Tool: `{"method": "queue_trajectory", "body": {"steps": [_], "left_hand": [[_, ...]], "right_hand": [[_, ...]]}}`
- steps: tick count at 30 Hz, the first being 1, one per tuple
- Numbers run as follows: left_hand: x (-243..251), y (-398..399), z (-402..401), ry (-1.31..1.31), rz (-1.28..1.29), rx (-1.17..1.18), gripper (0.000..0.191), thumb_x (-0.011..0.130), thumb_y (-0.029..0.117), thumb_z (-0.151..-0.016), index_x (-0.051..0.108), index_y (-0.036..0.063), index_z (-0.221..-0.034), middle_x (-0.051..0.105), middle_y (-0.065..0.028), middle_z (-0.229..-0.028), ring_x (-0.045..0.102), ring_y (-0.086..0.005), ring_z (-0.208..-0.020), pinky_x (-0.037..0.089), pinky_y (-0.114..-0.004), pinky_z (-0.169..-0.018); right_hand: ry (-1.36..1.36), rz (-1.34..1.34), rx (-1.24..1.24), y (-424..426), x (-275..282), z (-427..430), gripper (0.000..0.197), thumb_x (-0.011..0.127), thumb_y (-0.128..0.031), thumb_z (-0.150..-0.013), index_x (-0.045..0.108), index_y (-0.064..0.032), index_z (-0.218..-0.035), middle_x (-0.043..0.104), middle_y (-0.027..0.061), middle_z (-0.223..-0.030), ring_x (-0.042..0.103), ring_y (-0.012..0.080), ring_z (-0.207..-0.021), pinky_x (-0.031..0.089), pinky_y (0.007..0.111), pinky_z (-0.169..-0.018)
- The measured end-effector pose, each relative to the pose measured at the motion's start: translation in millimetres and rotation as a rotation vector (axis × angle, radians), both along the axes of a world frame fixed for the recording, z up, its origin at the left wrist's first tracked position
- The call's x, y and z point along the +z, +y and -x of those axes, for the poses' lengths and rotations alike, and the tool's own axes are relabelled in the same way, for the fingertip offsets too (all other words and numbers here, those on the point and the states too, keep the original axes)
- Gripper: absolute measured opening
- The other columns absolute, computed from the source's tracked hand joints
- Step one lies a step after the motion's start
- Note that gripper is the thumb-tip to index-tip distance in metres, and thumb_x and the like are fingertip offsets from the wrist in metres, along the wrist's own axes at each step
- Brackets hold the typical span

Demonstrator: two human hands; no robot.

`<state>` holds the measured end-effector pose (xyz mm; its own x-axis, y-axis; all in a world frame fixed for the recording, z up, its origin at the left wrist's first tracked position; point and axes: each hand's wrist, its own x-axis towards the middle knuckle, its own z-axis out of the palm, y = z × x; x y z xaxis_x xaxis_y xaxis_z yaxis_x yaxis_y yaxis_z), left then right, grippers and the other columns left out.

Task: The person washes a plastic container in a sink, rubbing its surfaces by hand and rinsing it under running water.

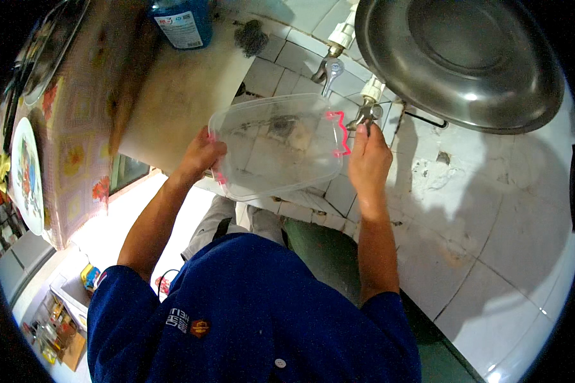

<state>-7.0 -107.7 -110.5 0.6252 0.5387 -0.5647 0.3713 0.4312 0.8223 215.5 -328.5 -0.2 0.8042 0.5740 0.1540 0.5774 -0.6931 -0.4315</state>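
Note:
A clear plastic container (278, 143) with rounded corners and pink side handles is held over the tiled sink floor. My left hand (204, 152) grips its left edge at one pink handle. Just beyond its right edge, my right hand (371, 165) has its fingers around a metal tap (368, 112) fitted to a white pipe joint. The other pink handle (343, 134) lies close to this hand without clearly touching it. Beside that tap stands a second metal tap (333, 72) with a lever. Whether water runs cannot be made out.
A large metal pan (460, 72) leans or hangs at the upper right. On the counter (182, 91) are a blue bottle (179, 26) with a label and a dark scouring pad (251, 37). A decorated plate (28, 174) rests at the left by a patterned cloth (76, 139).

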Motion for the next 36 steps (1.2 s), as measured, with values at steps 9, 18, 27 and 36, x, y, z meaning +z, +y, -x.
{"method": "queue_trajectory", "body": {"steps": [9, 18, 27, 36], "left_hand": [[-17.3, -4.9, 4.1, -0.012, 0.056, -0.031, 0.044, 0.059, 0.004, -0.068, 0.045, 0.0012, -0.110, 0.052, -0.0048, -0.066, 0.049, -0.0138, -0.049, 0.040, -0.028, -0.041], [-1.3, -4.6, -3.8, 0.075, 0.056, -0.080, 0.043, 0.059, 0.005, -0.068, 0.046, 0.0011, -0.109, 0.052, -0.0057, -0.068, 0.048, -0.0140, -0.049, 0.039, -0.029, -0.040], [-4.6, -0.1, -2.3, 0.125, -0.018, -0.122, 0.042, 0.060, 0.008, -0.069, 0.045, 0.0000, -0.107, 0.053, -0.0066, -0.071, 0.051, -0.0147, -0.056, 0.042, -0.029, -0.044], [1.8, 1.2, 4.3, 0.015, -0.095, -0.127, 0.056, 0.055, 0.003, -0.067, 0.044, 0.0019, -0.122, 0.057, -0.0074, -0.082, 0.053, -0.0138, -0.061, 0.043, -0.028, -0.049]], "right_hand": [[0.124, -0.066, 0.027, -13.5, -8.6, -15.9, 0.029, 0.042, -0.020, -0.094, 0.057, -0.0010, -0.110, 0.062, 0.0148, -0.079, 0.062, 0.0240, -0.073, 0.048, 0.032, -0.068], [0.282, -0.140, -0.012, -14.7, -9.9, -15.9, 0.031, 0.041, -0.023, -0.095, 0.057, 0.0003, -0.110, 0.060, 0.0104, -0.075, 0.059, 0.0184, -0.071, 0.047, 0.029, -0.068], [0.269, -0.325, -0.059, -27.6, -63.9, -13.2, 0.037, 0.046, -0.033, -0.094, 0.056, -0.0019, -0.112, 0.053, 0.0015, -0.069, 0.048, 0.0090, -0.063, 0.041, 0.024, -0.058], [1.007, -0.032, -0.292, 12.3, -80.7, -34.8, 0.050, 0.049, -0.053, -0.087, 0.056, -0.0030, -0.087, 0.049, 0.0023, -0.061, 0.053, 0.0127, -0.057, 0.042, 0.028, -0.050]]}}
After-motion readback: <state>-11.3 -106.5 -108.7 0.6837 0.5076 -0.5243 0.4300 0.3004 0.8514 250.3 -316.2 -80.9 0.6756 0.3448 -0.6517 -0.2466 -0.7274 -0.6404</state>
